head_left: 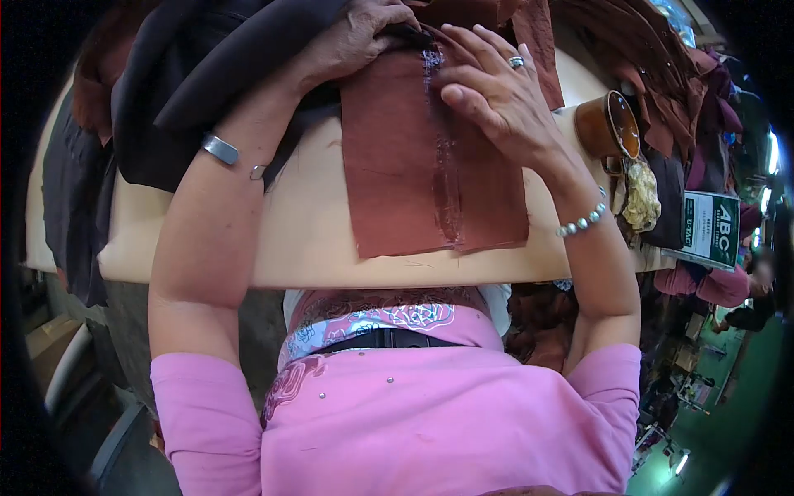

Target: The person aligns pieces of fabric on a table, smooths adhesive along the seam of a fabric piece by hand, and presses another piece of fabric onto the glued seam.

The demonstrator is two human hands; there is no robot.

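Observation:
A reddish-brown fabric panel (pixel 389 165) lies flat over the table's near edge, with a ragged seam and whitish loose threads (pixel 431 62) running down it. My left hand (pixel 364 37) is at the panel's top left, fingers bent and closed on dark cloth by the seam's upper end; the fingertips are partly hidden. To the right of the seam, my right hand (pixel 496 95) rests on the panel, palm down with fingers spread and nothing gripped. Black fabric (pixel 190 91) is heaped beside and under my left forearm.
A brown cup (pixel 597 126) stands right of my right wrist. Near it are a crumpled yellowish lump (pixel 642 197) and a green-and-white ABC packet (pixel 711 230). More brown fabric (pixel 645 74) is piled at the far right. The pale table (pixel 190 263) has a rounded edge. Another person (pixel 719 285) is at right.

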